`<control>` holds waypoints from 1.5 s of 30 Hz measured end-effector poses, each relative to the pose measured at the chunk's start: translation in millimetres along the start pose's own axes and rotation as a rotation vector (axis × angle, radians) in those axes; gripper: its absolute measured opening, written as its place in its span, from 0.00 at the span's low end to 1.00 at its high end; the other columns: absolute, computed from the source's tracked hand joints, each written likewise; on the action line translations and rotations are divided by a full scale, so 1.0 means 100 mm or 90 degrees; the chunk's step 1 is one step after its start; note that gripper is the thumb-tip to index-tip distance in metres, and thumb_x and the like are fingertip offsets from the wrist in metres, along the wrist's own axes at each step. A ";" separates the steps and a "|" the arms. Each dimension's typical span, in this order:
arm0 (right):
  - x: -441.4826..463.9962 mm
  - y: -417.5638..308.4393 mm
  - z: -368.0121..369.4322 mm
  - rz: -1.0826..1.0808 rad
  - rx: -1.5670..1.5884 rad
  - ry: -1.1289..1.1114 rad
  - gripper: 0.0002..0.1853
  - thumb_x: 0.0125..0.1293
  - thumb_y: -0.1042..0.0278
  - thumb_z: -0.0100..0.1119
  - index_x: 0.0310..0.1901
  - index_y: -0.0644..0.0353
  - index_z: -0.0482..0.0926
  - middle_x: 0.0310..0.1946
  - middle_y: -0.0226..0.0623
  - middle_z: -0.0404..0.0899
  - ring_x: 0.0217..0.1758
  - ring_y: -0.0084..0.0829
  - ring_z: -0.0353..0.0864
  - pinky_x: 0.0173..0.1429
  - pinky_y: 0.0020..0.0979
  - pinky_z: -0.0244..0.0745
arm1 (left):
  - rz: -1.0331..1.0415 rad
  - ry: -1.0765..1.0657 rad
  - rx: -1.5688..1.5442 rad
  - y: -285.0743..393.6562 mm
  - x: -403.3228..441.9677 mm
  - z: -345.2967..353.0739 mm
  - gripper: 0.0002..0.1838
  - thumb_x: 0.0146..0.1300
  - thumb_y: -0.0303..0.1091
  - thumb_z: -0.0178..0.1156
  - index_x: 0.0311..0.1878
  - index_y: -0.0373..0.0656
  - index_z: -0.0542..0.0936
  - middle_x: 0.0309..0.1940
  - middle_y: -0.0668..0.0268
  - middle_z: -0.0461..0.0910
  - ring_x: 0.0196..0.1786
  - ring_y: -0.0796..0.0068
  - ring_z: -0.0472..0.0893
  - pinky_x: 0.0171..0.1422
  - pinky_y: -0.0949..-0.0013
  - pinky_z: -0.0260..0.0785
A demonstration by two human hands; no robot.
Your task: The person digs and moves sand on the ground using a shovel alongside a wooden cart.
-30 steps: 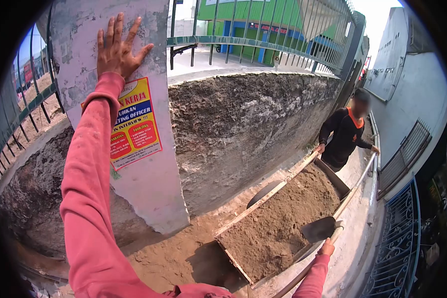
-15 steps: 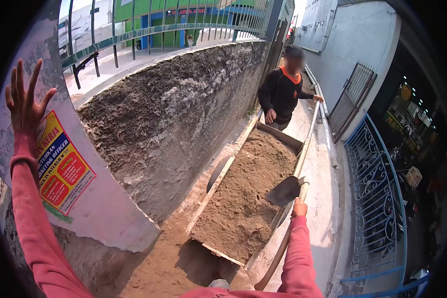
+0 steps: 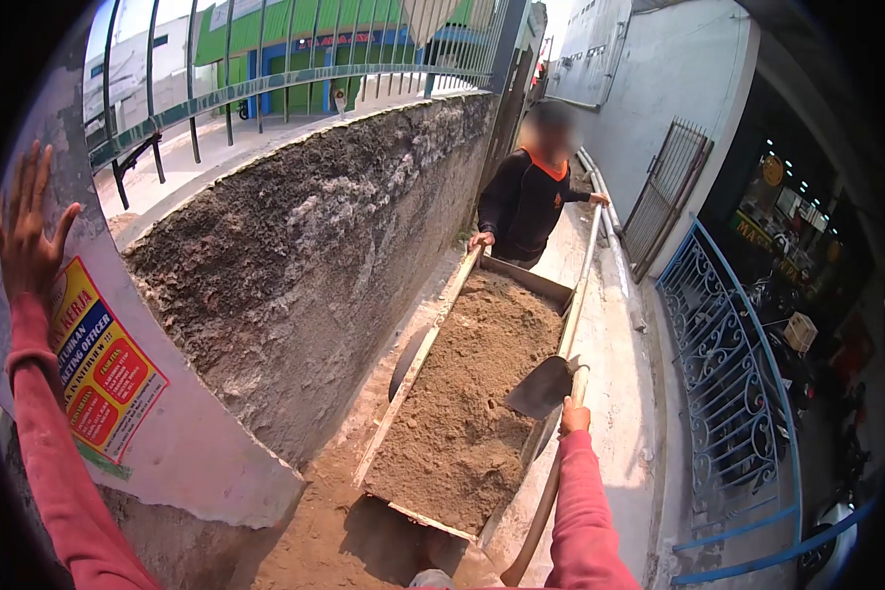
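Along the right edge of the cart [image 3: 416,370], the hoe [image 3: 539,388] lies with its handle running lengthwise toward the near end and its blade turned left over the sand [image 3: 457,403]. The right hand [image 3: 575,419], much the nearer, is wrapped round it just below the blade; well off leftward, the left hand [image 3: 31,236] presses flat, fingers spread, against the pillar [image 3: 192,457].

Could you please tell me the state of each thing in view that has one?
Left hand: open, against the pillar
Right hand: closed around the hoe handle
Hoe: held, blade over the sand
Cart: loaded with sand
Sand: loose, uneven on top
Job poster: stuck to the pillar
Pillar: broken along its lower edge
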State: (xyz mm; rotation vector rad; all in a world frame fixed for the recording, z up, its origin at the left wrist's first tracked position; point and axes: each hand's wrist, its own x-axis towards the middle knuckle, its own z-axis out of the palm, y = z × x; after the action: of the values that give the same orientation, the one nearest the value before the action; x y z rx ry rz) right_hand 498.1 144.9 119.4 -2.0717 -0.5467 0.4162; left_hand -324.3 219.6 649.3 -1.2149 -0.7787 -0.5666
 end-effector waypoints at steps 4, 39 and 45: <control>0.12 0.06 0.05 0.046 -0.005 0.023 0.26 0.66 0.48 0.62 0.23 0.68 0.74 0.12 0.42 0.72 0.11 0.38 0.75 0.15 0.41 0.69 | -0.034 -0.082 -0.091 -0.26 -0.27 0.30 0.35 0.71 0.54 0.50 0.77 0.58 0.55 0.78 0.73 0.53 0.78 0.72 0.56 0.79 0.64 0.52; 0.32 0.23 0.17 0.025 -0.023 0.041 0.26 0.65 0.46 0.62 0.30 0.69 0.76 0.14 0.41 0.72 0.12 0.38 0.74 0.15 0.41 0.68 | -0.030 -0.142 0.123 0.16 0.14 -0.21 0.39 0.55 0.67 0.61 0.64 0.50 0.75 0.68 0.59 0.69 0.71 0.54 0.66 0.70 0.40 0.54; 0.22 0.05 0.15 0.098 -0.037 0.032 0.29 0.62 0.45 0.63 0.37 0.74 0.82 0.28 0.56 0.83 0.26 0.49 0.84 0.32 0.45 0.78 | -0.020 -0.120 0.148 0.24 0.15 -0.27 0.39 0.55 0.68 0.61 0.62 0.49 0.76 0.67 0.58 0.71 0.69 0.53 0.68 0.68 0.39 0.55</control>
State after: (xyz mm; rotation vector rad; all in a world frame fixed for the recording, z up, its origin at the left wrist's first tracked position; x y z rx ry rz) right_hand 510.6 165.1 105.3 -2.1818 -0.3750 0.4413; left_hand -291.1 200.4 643.1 -1.0520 -0.9963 -0.3773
